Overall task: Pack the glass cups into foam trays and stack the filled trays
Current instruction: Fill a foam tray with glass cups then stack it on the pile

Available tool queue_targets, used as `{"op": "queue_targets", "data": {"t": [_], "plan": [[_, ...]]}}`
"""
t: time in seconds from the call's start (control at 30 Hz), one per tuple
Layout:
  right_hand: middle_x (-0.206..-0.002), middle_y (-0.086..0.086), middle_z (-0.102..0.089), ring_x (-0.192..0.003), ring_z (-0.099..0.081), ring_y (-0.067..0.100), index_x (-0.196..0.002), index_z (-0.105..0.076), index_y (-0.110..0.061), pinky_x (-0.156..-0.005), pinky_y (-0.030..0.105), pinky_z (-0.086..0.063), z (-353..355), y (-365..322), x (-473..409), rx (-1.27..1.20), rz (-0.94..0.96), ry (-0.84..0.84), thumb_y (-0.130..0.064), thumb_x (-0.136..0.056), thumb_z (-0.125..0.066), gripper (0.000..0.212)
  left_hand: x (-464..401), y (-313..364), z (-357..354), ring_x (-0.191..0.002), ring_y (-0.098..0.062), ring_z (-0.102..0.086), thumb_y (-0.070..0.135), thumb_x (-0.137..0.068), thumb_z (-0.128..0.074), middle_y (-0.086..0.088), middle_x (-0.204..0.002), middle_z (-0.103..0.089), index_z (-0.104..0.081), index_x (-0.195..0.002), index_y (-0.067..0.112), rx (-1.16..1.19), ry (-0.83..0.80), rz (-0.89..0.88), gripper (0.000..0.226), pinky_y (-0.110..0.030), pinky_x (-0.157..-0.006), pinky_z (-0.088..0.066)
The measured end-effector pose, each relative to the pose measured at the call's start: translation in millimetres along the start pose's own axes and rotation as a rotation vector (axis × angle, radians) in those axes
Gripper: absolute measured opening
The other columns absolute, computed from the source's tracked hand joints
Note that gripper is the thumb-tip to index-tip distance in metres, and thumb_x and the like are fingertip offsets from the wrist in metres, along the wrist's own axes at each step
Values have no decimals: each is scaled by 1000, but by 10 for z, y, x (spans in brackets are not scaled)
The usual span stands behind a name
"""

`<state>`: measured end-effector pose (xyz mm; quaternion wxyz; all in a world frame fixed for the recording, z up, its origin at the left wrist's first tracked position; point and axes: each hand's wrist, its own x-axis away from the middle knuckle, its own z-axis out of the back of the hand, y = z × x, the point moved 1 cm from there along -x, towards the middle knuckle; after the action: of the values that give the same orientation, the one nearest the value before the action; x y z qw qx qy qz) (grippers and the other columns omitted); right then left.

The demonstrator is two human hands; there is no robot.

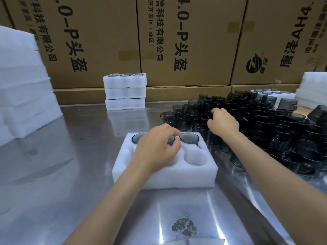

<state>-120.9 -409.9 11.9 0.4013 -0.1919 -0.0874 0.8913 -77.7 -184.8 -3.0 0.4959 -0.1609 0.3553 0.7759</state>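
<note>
A white foam tray (159, 175) lies on the steel table in front of me. Its back row holds a dark glass cup at the left (136, 137) and another at the right (189, 137). Between them my left hand (155, 147) hovers, thumb and forefinger pinching the rim of a middle cup (171, 138) that is mostly hidden. The front pockets that show are empty. My right hand (223, 121) reaches into the pile of loose dark glass cups (274, 124), fingers curled down over one cup there.
Three filled trays are stacked (125, 91) at the back of the table (70, 174). A tall pile of foam (23, 85) stands at the left, and more foam (313, 89) at the far right. Cardboard boxes (185, 41) wall off the back.
</note>
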Motion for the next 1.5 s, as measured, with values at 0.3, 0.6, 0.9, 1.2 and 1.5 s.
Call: {"op": "queue_targets", "data": {"t": [0.3,0.6,0.9,1.2,1.5], "plan": [[-96,11,-64,-78,-54,29,-109,-64,-11,-64,31,-40,-30,29,-136,181,-20,78,-7,-93,-51,21,22,-3,13,-86,-9,-56,22,-91,-54,11,-86,-61,-69,-91,23,-21,77,-62,15,-30,-66,-44],[-95,2,-71,-87,-62,29,-108,-66,-24,-66,32,-45,374,-421,525,-202,431,377,-27,-96,-47,22,1,-73,331,-80,0,-62,12,-83,-53,12,-84,-68,-68,-88,26,494,329,-2,22,-12,-75,-45],[-91,-5,-68,-91,-57,20,-105,-64,-29,-65,32,-38,204,-1102,1293,-250,799,137,-34,-96,-45,21,527,-787,595,-100,-3,-60,23,-78,-51,6,-114,-65,-58,-112,33,457,236,132,37,-12,-84,-45],[-92,5,-68,-82,-59,31,-102,-59,-18,-47,31,-15,-30,-1409,1734,-164,795,160,-31,-95,-43,22,625,-1035,470,-120,0,-49,43,-67,-49,28,-125,-55,-48,-124,43,456,-37,188,57,-37,-105,-38],[-85,3,-63,-69,-41,26,-91,-61,-19,-46,27,-13,79,-1486,1828,-93,688,63,-31,-94,-44,22,646,-983,513,-118,4,-47,41,-79,-40,27,-120,-55,-56,-115,38,444,-90,121,39,-14,-99,-34]]}}
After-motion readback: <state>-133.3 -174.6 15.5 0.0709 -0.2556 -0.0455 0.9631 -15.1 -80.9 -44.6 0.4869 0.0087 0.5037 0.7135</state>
